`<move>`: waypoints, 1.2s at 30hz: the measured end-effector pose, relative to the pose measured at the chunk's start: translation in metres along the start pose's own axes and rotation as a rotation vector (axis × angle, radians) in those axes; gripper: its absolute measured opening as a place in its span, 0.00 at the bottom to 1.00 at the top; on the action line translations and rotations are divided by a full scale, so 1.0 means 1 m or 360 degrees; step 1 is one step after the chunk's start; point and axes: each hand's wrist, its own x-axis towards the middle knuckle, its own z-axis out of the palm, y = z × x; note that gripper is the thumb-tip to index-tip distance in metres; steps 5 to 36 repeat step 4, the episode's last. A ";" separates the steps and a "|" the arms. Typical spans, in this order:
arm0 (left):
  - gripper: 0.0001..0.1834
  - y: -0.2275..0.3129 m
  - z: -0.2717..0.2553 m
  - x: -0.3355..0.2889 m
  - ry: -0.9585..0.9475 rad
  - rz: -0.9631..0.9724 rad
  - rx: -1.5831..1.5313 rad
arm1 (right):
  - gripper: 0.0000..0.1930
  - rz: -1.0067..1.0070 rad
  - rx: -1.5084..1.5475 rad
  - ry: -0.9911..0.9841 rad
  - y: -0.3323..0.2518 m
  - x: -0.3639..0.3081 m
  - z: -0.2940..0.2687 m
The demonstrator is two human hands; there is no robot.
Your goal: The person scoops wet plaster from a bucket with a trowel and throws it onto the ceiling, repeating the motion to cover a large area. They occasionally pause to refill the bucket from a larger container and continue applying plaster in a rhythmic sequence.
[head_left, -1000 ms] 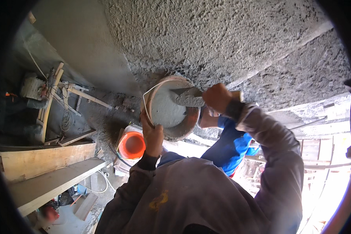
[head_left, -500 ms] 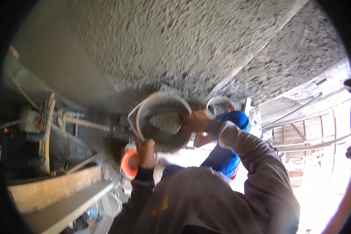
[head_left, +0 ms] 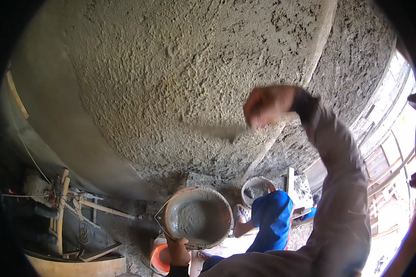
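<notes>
My right hand (head_left: 270, 106), blurred by motion, is raised before the rough plastered wall (head_left: 171, 78). It is closed round the handle of a trowel (head_left: 218, 132), whose smeared blade points left; whether mortar lies on the blade I cannot tell. Lower down, a large round bucket (head_left: 224, 207) holds wet grey mortar (head_left: 192, 218). My left hand (head_left: 178, 250) grips the bucket's near left rim, the fingers partly hidden. The wall is smooth on its left part and coarse in the middle.
A smaller bucket (head_left: 243, 191) stands right of the large one, by my blue-trousered knee (head_left: 270, 214). An orange container (head_left: 160, 258) sits below my left hand. Wooden pieces and a frame (head_left: 62, 212) stand at left; a wooden board (head_left: 78, 267) lies lower left.
My right hand has risen from inside the large bucket to the wall with the trowel. My left hand stays on the rim. The view has tilted up, so the buckets appear lower.
</notes>
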 end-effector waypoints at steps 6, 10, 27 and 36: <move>0.41 -0.008 -0.008 0.000 0.0011 -0.0015 0.0218 | 0.13 0.0562 -0.0808 0.1472 -0.005 -0.002 -0.104; 0.41 -0.008 -0.008 0.000 0.0011 -0.0015 0.0218 | 0.13 0.0562 -0.0808 0.1472 -0.005 -0.002 -0.104; 0.41 -0.008 -0.008 0.000 0.0011 -0.0015 0.0218 | 0.13 0.0562 -0.0808 0.1472 -0.005 -0.002 -0.104; 0.41 -0.008 -0.008 0.000 0.0011 -0.0015 0.0218 | 0.13 0.0562 -0.0808 0.1472 -0.005 -0.002 -0.104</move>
